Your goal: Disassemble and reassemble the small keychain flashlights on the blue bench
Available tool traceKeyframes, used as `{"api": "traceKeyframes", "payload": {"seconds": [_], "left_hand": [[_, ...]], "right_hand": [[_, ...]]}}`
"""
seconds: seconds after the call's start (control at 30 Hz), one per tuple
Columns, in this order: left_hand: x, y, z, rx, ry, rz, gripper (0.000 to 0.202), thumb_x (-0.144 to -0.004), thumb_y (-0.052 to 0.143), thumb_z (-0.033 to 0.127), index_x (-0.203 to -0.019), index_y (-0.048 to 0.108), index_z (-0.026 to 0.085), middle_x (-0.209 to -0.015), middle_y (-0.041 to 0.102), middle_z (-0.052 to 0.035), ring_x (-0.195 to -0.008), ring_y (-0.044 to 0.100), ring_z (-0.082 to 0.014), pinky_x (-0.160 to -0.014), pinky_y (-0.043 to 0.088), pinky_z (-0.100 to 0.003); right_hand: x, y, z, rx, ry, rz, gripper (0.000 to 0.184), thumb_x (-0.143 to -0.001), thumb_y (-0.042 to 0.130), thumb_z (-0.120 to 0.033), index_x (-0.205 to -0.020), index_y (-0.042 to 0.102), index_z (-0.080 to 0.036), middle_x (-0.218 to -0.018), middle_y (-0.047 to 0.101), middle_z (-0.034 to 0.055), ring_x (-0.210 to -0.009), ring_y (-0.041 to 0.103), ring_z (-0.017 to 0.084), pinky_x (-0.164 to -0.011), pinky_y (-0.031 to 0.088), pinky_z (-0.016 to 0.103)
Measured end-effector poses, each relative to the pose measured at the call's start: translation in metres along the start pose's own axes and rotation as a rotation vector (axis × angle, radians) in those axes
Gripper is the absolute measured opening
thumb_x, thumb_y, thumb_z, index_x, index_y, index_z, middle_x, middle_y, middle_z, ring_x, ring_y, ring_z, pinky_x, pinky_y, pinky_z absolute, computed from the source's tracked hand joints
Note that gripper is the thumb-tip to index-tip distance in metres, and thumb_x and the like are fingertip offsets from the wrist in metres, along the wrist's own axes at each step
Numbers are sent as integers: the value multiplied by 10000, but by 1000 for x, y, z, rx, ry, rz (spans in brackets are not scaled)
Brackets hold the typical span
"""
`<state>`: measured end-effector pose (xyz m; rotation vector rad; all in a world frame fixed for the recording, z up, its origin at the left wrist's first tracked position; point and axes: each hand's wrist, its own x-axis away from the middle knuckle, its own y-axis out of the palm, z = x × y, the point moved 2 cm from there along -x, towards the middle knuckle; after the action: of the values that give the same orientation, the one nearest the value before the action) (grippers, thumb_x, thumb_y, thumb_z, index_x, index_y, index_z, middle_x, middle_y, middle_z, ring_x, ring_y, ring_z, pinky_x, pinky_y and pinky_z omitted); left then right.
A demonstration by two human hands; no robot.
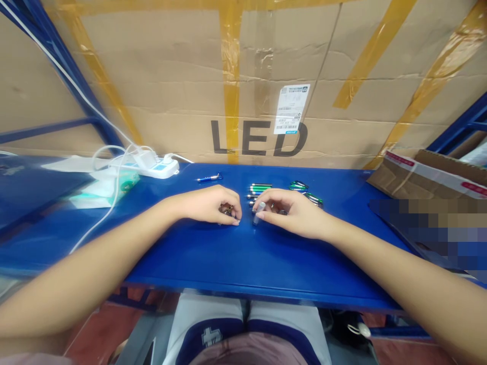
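My right hand is closed, with a small silver-grey cylinder pinched upright between thumb and fingers just above the blue table. Under its curled fingers lie dark shiny bits that I cannot make out. My left hand rests on the table with fingers curled round small dark metallic pieces, too small and hidden to name. Just behind the right hand lie several shiny green and blue metal tubes. Green carabiner-like clips lie beyond it. A slim blue tube with a clip lies behind the left hand.
A white power strip with plugs and cables sits at the back left, beside a green-and-white soft pack. A large taped cardboard box walls off the back. An open carton stands at the right.
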<state>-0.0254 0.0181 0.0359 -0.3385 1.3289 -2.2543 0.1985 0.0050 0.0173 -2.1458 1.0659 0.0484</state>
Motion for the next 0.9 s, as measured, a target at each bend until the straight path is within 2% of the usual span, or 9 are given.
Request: {"api": "traceKeyframes", "payload": {"seconds": [0.1,0.2,0.27,0.43,0.9], "left_hand": [[0,-3,3,59,4,122,172,-833,725,327,-918,769,185,-883,694,-43,-764,608,-128,-708,478,-240],[-1,-6,8,144,20,285,207,-809,754,353,-926,769,182,-893,697,-50,-761,594,-125,-701,475,-255],[-2,-5,11,209,29,346,217,-805,761,351,-937,766,179,-901,697,-54,-752,591,-122,-688,475,-260],[-5,3,17,283,52,333,213,-812,759,336,-943,767,168,-905,695,-55,-702,565,-102,-658,473,-254],[-4,4,17,215,78,383,193,-815,758,309,-953,786,177,-907,709,-57,-712,581,-107,-669,488,-258]], "right_hand": [[1,4,1,51,3,-5,176,-900,646,-329,-952,699,-170,-829,692,35,-668,575,124,-639,478,258],[2,8,-2,84,-72,-9,167,-898,658,-323,-933,707,-167,-783,676,26,-633,549,118,-607,450,251],[2,9,-5,86,-124,-14,161,-898,667,-321,-896,703,-164,-743,656,19,-628,542,120,-603,443,251],[1,11,-9,80,-205,-30,141,-904,670,-286,-842,691,-161,-779,674,39,-712,591,145,-692,483,279],[2,8,-6,132,-220,-10,165,-911,663,-339,-910,714,-182,-820,702,48,-722,613,154,-695,503,292]]}}
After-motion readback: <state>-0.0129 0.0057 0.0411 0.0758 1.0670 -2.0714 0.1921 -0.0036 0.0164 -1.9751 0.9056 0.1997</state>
